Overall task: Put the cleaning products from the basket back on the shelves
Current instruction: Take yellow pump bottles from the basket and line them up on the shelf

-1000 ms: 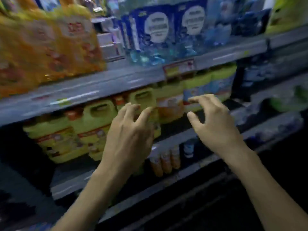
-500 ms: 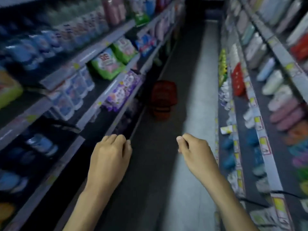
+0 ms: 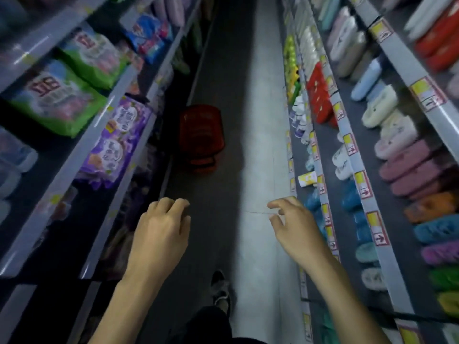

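Grey shelves (image 3: 39,212) run along the left of both hands, stocked with soft detergent bags (image 3: 57,100). The red basket (image 3: 201,137) sits on the floor well ahead of the hands, close to those shelves; its contents cannot be made out. It looks like stiff, light plastic, best lifted by the handle at its near end. Any pouches inside would probably be floppy, slick and fairly heavy, so they should be held around the body, not by a corner. The left hand (image 3: 161,227) and right hand (image 3: 294,227) hang loosely curled, holding nothing.
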Tool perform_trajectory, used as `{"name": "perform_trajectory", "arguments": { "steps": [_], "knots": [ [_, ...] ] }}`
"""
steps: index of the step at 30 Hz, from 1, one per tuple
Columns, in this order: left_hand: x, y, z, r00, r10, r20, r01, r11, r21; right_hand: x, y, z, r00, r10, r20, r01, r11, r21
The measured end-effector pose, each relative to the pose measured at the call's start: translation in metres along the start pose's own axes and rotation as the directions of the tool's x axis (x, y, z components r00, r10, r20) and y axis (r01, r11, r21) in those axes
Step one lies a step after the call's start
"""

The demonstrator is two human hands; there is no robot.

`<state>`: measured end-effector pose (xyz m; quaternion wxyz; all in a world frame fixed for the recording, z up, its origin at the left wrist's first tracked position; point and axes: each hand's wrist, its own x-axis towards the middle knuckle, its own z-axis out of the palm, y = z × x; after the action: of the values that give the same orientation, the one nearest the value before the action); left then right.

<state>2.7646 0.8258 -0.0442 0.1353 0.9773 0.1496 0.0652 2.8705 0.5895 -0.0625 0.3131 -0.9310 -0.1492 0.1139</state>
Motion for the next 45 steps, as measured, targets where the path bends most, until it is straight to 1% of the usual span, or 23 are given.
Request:
{"name": "perform_trajectory", "arguments": {
  "steps": [3,5,7,9,11,14,18,22,27,29,33,36,39,41,45],
  "knots": [
    [0.062,0.001,0.002,1.0,0.008,0.013,-0.008,1.0,0.011,0.051,-0.008,-0.016,1.0,0.024,0.018,-0.024,1.0,-0.02],
    [0.105,0.006,0.004,0.998,0.059,0.023,-0.06,0.998,0.03,0.081,-0.007,-0.027,0.998,0.054,-0.006,-0.054,0.999,-0.001],
    [0.146,0.014,0.008,0.993,0.114,0.044,-0.116,0.992,0.048,0.106,0.0,-0.038,0.992,0.122,-0.032,-0.121,0.992,0.023],
    [0.185,0.026,0.016,0.984,0.165,0.065,-0.17,0.983,0.07,0.129,0.013,-0.047,0.982,0.19,-0.016,-0.189,0.982,0.025],
    [0.222,0.039,0.029,0.974,0.208,0.093,-0.217,0.972,0.094,0.153,0.028,-0.055,0.974,0.226,0.008,-0.226,0.974,-0.005],
    [0.278,0.061,0.053,0.958,0.253,0.138,-0.269,0.957,0.111,0.2,0.056,-0.065,0.976,0.218,-0.011,-0.218,0.976,0.012],
    [0.354,0.096,0.084,0.946,0.275,0.174,-0.297,0.947,0.12,0.276,0.091,-0.086,0.977,0.202,-0.074,-0.198,0.978,0.059],
    [0.429,0.13,0.099,0.938,0.29,0.19,-0.322,0.93,0.174,0.357,0.113,-0.114,0.986,0.166,-0.028,-0.163,0.982,0.092],
    [0.501,0.149,0.1,0.966,0.185,0.18,-0.219,0.956,0.195,0.453,0.117,-0.135,0.985,0.114,0.133,-0.122,0.991,0.054],
    [0.522,0.146,0.102,0.979,0.13,0.159,-0.16,0.967,0.197,0.488,0.114,-0.136,0.985,0.074,0.155,-0.08,0.996,0.037],
    [0.564,0.122,0.114,0.99,0.028,0.138,-0.054,0.981,0.189,0.562,0.1,-0.127,0.98,-0.014,0.197,0.015,1.0,-0.006],
    [0.595,0.094,0.123,0.992,-0.048,0.116,0.024,0.98,0.195,0.622,0.078,-0.114,0.96,-0.08,0.27,0.104,0.992,-0.075],
    [0.633,0.062,0.131,0.979,-0.186,0.082,0.165,0.962,0.217,0.682,0.052,-0.099,0.924,-0.138,0.356,0.203,0.967,-0.154],
    [0.66,0.041,0.133,0.958,-0.28,0.068,0.259,0.941,0.219,0.722,0.03,-0.091,0.9,-0.176,0.399,0.268,0.945,-0.187],
    [0.717,0.002,0.128,0.924,-0.383,0.022,0.37,0.906,0.204,0.797,-0.022,-0.083,0.851,-0.26,0.456,0.395,0.889,-0.231]
  ]
}}
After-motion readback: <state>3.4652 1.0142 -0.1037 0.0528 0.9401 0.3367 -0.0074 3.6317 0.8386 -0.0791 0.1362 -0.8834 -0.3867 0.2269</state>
